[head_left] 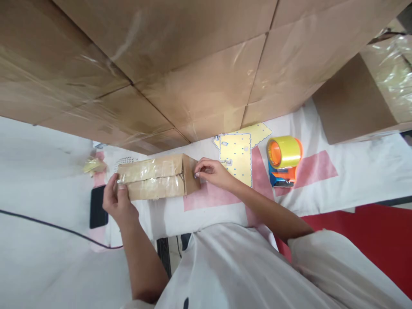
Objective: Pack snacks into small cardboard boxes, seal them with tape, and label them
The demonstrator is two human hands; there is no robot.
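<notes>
- Between the two hands: a small taped cardboard box [157, 182] lying lengthwise on the white-and-pink cloth [322, 189].
- Left hand [117, 199]: clasps the box's left end, thumb on top.
- Right hand [210, 171]: fingertips pinch at the box's right end flap, seemingly pressing tape flat.
- Just beyond the right hand: a yellow dotted card [240, 159]; farther right, a tape dispenser [283, 161].
- Beside the left hand: a dark phone [97, 208].
- Step judged: sealing the end; the next move likely calls for firm smoothing while the left hand steadies.

No legible text, label, brand or number anywhere near either hand; the cardboard faces show bare, print-free surfaces.
</notes>
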